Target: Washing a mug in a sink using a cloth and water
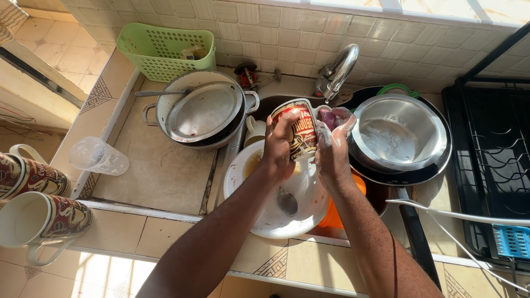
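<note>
Slip risk: our left hand [280,144] wraps the red-and-cream printed ceramic mug [295,128] mid-frame, our soapy right hand [333,144] pinches a purple sponge [328,118] at its rim, white plate [243,165] below.

My tiled counter [160,174] carries everything around the sink [281,105]. Just left of the sink sits a big pot [190,118] with a steel plate [204,110] inside. Behind that pot stands a green basket [165,49]. Farther left of the sink lies a clear plastic cup [99,156], and two patterned mugs [38,201] rest at the counter's near-left edge.
</note>
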